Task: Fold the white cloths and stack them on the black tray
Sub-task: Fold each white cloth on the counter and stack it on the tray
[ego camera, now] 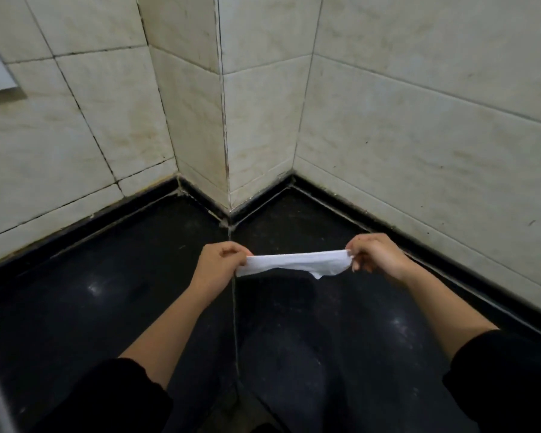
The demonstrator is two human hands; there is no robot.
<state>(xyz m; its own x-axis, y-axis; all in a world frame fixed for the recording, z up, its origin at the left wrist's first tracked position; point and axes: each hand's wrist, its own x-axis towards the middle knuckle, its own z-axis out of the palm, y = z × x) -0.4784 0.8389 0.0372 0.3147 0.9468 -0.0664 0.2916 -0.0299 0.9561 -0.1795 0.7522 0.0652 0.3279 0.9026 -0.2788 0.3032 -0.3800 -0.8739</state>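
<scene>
White cloth taut | left grip, right grip pinch ends | black surface, tiled wall

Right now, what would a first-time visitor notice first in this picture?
The small white fabric cloth stands out, stretched level between the left hand and right hand, each pinching one end, just below the picture's centre. Beneath it lies a glossy black stone surface, and behind rises a jutting corner of stained cream wall tiles.
</scene>
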